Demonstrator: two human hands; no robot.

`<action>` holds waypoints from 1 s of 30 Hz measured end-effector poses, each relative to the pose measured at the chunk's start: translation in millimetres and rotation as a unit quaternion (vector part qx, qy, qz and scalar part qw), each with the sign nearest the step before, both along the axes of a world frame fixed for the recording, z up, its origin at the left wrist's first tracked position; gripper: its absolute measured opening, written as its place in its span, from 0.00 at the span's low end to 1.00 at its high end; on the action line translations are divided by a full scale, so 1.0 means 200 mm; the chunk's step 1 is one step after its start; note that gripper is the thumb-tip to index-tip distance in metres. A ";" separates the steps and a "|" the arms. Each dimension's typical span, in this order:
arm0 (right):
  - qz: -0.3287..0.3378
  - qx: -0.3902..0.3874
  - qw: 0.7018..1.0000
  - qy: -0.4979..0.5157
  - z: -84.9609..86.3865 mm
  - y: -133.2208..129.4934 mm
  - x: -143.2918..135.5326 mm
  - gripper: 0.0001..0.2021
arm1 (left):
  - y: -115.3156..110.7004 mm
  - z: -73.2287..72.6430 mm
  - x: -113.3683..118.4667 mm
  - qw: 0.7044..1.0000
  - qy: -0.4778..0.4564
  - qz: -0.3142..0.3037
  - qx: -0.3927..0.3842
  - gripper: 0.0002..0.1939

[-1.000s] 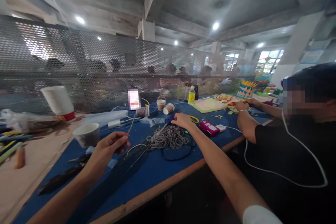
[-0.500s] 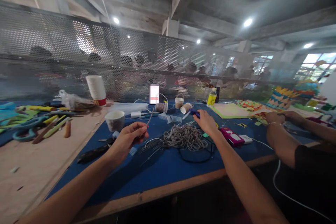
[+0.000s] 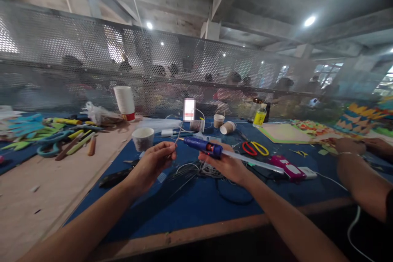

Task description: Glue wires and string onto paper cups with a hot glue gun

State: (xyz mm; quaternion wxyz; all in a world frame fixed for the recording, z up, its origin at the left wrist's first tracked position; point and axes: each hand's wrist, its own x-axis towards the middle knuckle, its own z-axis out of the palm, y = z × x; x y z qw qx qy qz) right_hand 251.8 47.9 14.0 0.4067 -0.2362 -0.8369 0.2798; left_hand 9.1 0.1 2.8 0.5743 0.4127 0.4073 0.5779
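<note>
My left hand pinches a thin wire that stands up from the fingertips. My right hand is wrapped round a blue glue gun, with a clear glue stick jutting out of its back to the right. The gun's nozzle points left, close to the wire by my left fingertips; whether they touch is too small to tell. Below the gun lies a heap of grey cord, partly covered by my right hand. Thin wires spread from the heap to the left.
A paper cup stands behind my left hand, a cup stack further back. Red-and-yellow scissors, a magenta box and a yellow bottle are at the right. Another person's hands work at far right. Scissors and tools lie left.
My right hand has come left and nearer with the blue glue gun, bringing its nozzle beside the wire. The scissors now show behind it. The whole view has shifted, so things appear further right.
</note>
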 end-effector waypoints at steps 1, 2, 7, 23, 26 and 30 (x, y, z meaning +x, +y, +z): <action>-0.004 0.005 1.000 -0.004 -0.01 0.00 0.00 0.12 | 0.00 0.00 0.00 1.000 0.000 -0.003 0.006 0.09; -0.011 0.013 1.000 -0.007 -0.02 0.00 0.01 0.12 | 0.00 0.01 0.01 1.000 0.002 -0.004 0.010 0.08; -0.024 0.058 0.998 -0.027 -0.02 0.00 0.03 0.12 | -0.01 0.01 0.02 1.000 0.016 0.004 0.006 0.10; -0.029 0.077 0.996 -0.023 -0.02 0.00 0.01 0.11 | -0.01 0.01 0.02 1.000 0.021 -0.020 0.011 0.07; -0.031 0.085 0.996 -0.016 -0.02 0.00 0.01 0.11 | -0.01 0.01 0.02 0.999 0.019 -0.023 0.014 0.07; -0.036 0.091 0.995 -0.014 -0.03 0.00 0.01 0.11 | -0.02 0.01 0.02 1.000 0.017 -0.024 0.005 0.07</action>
